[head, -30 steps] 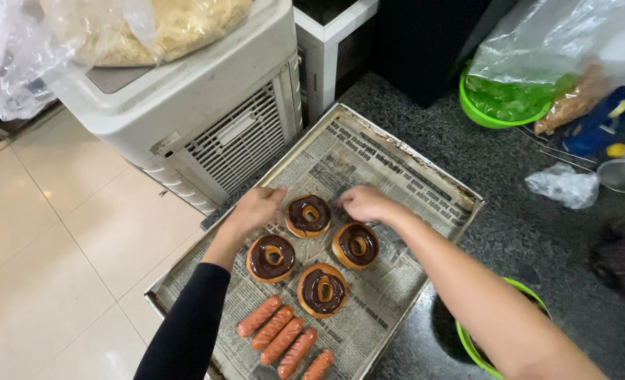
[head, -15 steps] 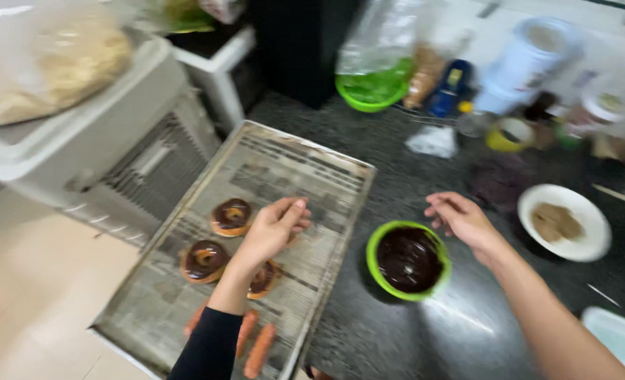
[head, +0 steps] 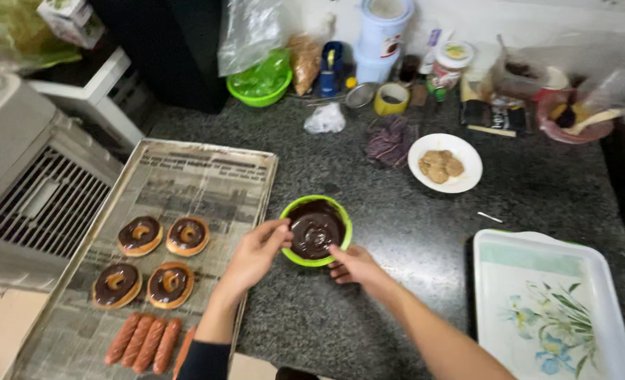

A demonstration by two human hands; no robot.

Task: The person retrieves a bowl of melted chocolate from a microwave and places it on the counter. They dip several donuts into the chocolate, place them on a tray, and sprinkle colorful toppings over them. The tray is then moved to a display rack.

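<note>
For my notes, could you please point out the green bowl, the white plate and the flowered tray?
green bowl point(head: 340, 217): head view, right rim.
white plate point(head: 467, 158): head view, bare right side.
flowered tray point(head: 530, 243): head view, top rim.

Standing at the back of the desk point(head: 397, 295): a clear plastic bag point(head: 250, 32), a tall white-and-blue tub with a label point(head: 385, 35), a small white-lidded jar point(head: 447, 63). Lying flat nearby: a dark packet point(head: 494, 117). Sitting top left: a small carton point(head: 68, 15).

Four chocolate-glazed doughnuts point(head: 152, 260), sausages point(head: 145, 343), newspaper-lined tray point(head: 207, 172), white plate point(head: 467, 177), floral tray point(head: 538, 246)
</note>
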